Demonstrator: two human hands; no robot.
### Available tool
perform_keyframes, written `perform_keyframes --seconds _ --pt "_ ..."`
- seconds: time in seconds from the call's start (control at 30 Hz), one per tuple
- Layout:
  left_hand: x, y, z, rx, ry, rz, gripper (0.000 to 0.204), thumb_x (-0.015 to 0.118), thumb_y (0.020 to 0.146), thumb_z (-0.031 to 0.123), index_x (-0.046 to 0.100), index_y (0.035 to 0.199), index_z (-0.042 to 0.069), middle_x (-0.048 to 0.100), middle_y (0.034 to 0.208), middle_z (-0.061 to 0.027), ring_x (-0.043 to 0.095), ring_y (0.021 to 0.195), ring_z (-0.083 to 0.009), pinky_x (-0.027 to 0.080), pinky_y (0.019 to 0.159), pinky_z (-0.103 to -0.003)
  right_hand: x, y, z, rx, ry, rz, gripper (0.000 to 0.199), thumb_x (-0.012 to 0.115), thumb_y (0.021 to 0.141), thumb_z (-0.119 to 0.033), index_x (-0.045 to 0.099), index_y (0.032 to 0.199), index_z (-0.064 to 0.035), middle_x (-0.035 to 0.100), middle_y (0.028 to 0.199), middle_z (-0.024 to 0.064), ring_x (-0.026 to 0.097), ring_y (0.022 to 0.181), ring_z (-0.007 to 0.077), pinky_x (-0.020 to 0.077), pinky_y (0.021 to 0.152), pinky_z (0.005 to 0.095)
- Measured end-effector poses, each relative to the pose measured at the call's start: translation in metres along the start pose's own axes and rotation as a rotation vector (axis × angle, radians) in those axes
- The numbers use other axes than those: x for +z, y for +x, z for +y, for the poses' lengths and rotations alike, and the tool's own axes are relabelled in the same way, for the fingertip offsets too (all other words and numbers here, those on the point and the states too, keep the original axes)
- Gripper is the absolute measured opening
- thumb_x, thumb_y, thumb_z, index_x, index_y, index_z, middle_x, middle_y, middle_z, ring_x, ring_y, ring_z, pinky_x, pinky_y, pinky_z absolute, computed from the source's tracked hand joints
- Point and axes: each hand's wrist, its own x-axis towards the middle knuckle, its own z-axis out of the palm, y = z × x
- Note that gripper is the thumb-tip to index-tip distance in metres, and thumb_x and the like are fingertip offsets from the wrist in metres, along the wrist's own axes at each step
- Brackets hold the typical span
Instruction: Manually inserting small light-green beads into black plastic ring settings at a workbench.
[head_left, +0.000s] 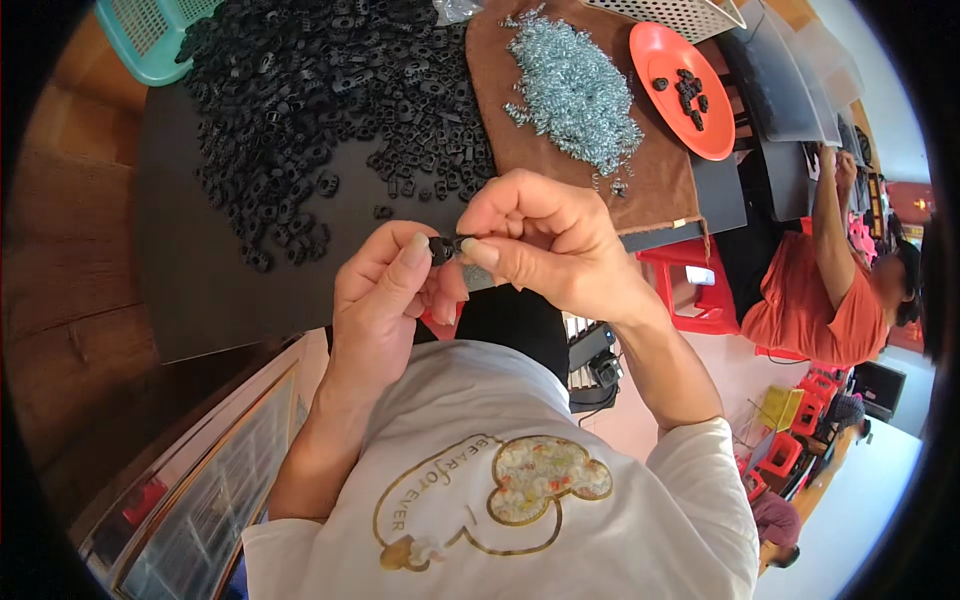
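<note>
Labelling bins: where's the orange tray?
Head view, upper right: the orange tray lies on the brown cloth's right edge, beside the silver spring pile.

Table point(230, 280): a dark tabletop stretches out in front of you, with bare wood showing past its left edge.
Black pile point(320, 90): a broad heap of small black plastic parts covers the upper left of the table.
Brown cloth point(660, 180): it lies to the right of that heap.
Metal springs point(575, 85): a silvery mound sits on the cloth.
Orange dish point(665, 60): it rests at the cloth's right edge and holds several black pieces (roughly 8).
Teal basket point(150, 40): a perforated basket sits at the top left corner.
Red stool point(690, 285): it stands just below the table's right end.
Other person point(820, 290): seated at your right in an orange shirt.
</note>
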Motion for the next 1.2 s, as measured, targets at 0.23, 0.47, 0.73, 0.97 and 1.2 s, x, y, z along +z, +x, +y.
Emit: perform_keyframes --seconds 0.23,0.47,0.73,0.97,1.2 --pt "-0.002 0.001 0.000 -0.025 0.008 0.014 0.026 0.049 0.101 0.028 0.056 0.099 0.003 0.062 0.074 -0.0068 0.055 0.059 -0.0097 0.046 0.052 -0.023 -0.003 0.000 0.002 0.001 -0.028 -0.015 0.006 0.056 0.093 0.004 0.058 0.097 -0.0010 0.064 0.083 0.0017 0.058 0.074 0.0050 0.0442 0.062 0.0211" --pt "-0.002 0.006 -0.004 0.021 0.006 0.005 0.025 0.049 0.101 0.027 0.057 0.099 0.003 0.062 0.074 -0.0061 0.053 0.058 -0.0089 0.045 0.053 -0.021 -0.009 0.004 0.011 0.040 -0.035 0.019 0.006 0.062 0.091 -0.002 0.061 0.098 -0.0009 0.064 0.083 0.0004 0.056 0.068 0.0035 0.0442 0.056 0.0192" --pt "0.000 0.005 -0.004 0.012 0.053 0.052 0.025 0.050 0.101 0.026 0.057 0.098 0.002 0.062 0.074 -0.0053 0.054 0.058 -0.0080 0.046 0.049 -0.022 -0.012 0.007 0.015 0.126 0.031 0.045 0.009 0.067 0.089 -0.004 0.063 0.097 -0.0010 0.063 0.079 0.0007 0.057 0.061 0.0046 0.0446 0.049 0.0181" --pt "0.000 0.006 -0.007 0.018 0.068 0.025 0.026 0.050 0.101 0.026 0.057 0.099 0.002 0.061 0.072 -0.0048 0.054 0.057 -0.0084 0.046 0.049 -0.022 -0.012 0.006 0.017 0.124 0.035 0.088 0.008 0.067 0.089 -0.004 0.063 0.094 -0.0016 0.063 0.076 0.0000 0.057 0.060 0.0041 0.0447 0.048 0.0179" --pt "0.001 0.005 -0.007 0.019 0.148 0.053 0.024 0.050 0.101 0.025 0.057 0.097 0.002 0.061 0.072 -0.0044 0.053 0.057 -0.0076 0.046 0.048 -0.022 -0.010 0.003 0.016 0.132 -0.025 0.083 0.005 0.067 0.089 -0.003 0.062 0.089 -0.0023 0.061 0.077 -0.0002 0.056 0.060 0.0032 0.0451 0.048 0.0180"
